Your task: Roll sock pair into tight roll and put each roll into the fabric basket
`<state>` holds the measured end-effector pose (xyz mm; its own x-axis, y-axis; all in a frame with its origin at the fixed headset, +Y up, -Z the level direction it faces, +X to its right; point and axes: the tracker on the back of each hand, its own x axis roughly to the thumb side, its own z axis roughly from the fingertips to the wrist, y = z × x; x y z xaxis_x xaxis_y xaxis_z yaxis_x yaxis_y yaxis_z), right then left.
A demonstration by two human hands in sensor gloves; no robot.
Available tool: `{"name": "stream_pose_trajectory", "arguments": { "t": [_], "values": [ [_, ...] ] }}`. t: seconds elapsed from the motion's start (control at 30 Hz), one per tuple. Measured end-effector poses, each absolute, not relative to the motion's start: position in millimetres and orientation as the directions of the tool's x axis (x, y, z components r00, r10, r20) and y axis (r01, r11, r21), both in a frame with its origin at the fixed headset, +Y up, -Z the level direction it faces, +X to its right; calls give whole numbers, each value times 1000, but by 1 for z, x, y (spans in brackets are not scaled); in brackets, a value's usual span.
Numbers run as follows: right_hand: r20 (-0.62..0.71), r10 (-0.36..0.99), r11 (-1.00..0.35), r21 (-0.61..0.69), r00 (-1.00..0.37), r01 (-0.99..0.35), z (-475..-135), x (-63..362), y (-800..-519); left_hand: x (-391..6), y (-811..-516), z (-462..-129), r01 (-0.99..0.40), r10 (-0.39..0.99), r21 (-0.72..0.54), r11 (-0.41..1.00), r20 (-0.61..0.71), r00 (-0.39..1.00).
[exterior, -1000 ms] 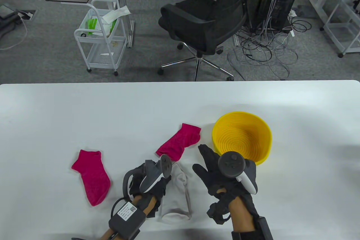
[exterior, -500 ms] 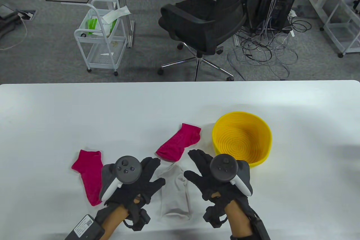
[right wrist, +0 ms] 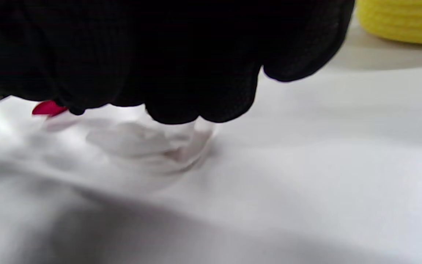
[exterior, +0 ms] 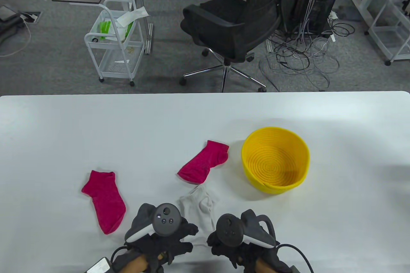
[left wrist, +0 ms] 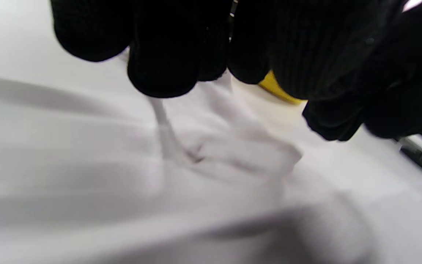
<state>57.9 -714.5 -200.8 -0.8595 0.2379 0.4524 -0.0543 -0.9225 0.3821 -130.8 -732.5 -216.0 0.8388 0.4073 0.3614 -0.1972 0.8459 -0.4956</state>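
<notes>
- Table view shows a white tabletop point(exterior: 64, 132) carrying everything; beyond its far edge, well away from the hands, stand a black office chair point(exterior: 237, 26), a white wire cart point(exterior: 115, 45) and a tangle of cables point(exterior: 301, 58) on the grey floor.
- A yellow basket point(exterior: 275, 161) sits ahead and to the right of the right hand point(exterior: 237, 241), well apart from it, with nothing between them.
- One magenta sock point(exterior: 104, 199) lies flat just to the left of the left hand point(exterior: 163, 237); another magenta sock point(exterior: 205, 162) lies ahead of both hands, its near end almost touching the white socks point(exterior: 198, 205).
- The white socks lie between and just ahead of the two hands, their near end tucked under the fingers.
- Left wrist view: the left fingers point(left wrist: 163, 55) curl down and pinch a raised fold of the white fabric.
- Right wrist view: the right fingers point(right wrist: 196, 84) curl over the bunched white fabric, gripping it.
</notes>
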Motion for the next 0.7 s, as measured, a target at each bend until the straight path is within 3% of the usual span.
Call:
{"name": "stream_pose_trajectory", "arguments": {
  "t": [0.37,0.7],
  "values": [
    [473,120,-944,327,-873,48,-202,45,-741,-118,-760,-222,-149,344,-451,880,390,854],
    [447,53,-965,252,-893,69,-200,34,-754,-118,-761,-223,-187,355,-410,893,386,851]
  ]
}}
